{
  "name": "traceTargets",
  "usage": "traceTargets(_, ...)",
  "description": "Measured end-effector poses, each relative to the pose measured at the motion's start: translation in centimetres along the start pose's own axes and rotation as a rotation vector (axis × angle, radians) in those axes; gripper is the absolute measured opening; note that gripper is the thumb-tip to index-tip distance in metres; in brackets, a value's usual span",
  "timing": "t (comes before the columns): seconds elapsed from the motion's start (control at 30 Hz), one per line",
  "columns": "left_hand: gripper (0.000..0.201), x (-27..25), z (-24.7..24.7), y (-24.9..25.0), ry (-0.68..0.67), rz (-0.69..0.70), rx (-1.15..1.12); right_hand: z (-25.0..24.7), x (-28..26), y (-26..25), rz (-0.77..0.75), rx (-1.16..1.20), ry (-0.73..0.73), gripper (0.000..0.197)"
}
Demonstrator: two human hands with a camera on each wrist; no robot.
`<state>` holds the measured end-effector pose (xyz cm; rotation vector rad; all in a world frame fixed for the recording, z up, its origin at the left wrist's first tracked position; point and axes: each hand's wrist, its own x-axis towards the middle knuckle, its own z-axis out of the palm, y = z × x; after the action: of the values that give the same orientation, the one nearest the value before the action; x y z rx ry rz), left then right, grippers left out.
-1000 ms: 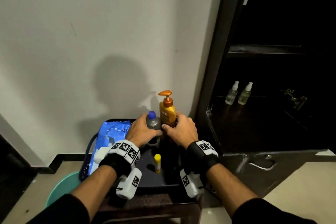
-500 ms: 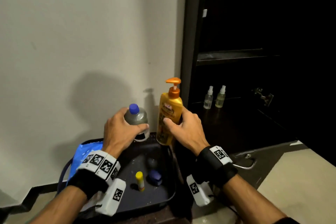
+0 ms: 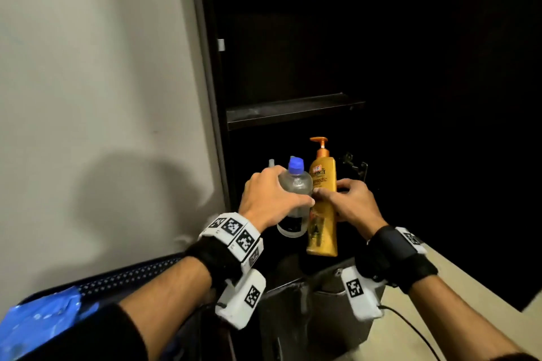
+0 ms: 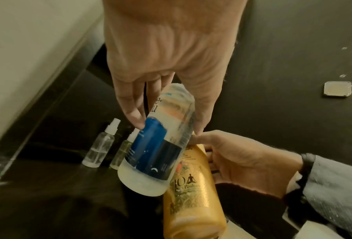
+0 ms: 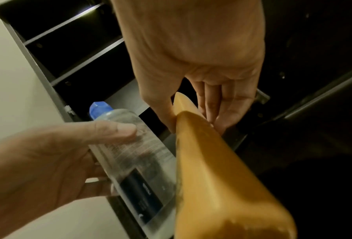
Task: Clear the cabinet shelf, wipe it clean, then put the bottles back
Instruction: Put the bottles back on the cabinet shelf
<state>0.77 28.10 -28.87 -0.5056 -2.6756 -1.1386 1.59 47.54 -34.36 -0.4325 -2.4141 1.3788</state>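
- Left hand [image 3: 272, 199]: fingers wrapped round a clear bottle [image 3: 294, 199] with a blue cap, held upright before the open cabinet [image 3: 293, 114].
- Right hand [image 3: 352, 205]: fingers grip an orange pump bottle [image 3: 322, 199], touching the clear one.
- Two small spray bottles [image 4: 98, 145] stand on the lower shelf [image 4: 48, 186].

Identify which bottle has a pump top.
The orange bottle in the right hand; the clear bottle in the left hand has a blue cap.

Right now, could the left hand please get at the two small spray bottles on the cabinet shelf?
Probably not: the left hand is full, gripping the clear bottle, which hangs between it and the spray bottles.
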Motion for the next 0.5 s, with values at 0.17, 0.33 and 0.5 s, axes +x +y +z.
traceTargets(0.17, 0.058, 6.3, 4.5, 1.3, -0.045, -0.032, 0.064, -3.4, 6.5, -0.4, 0.057, -0.102, -0.04, 0.065)
traceTargets(0.33, 0.067, 11.1, 7.3, 2.0, -0.041, -0.085, 0.153, -4.3, 11.1, -2.3, 0.098, -0.243, -0.096, 0.065)
traceTargets(0.5, 0.06, 13.9, 9.0, 2.6, -0.078, -0.049, 0.225, -4.0, 14.1, -2.5, 0.077, -0.288, -0.021, 0.063)
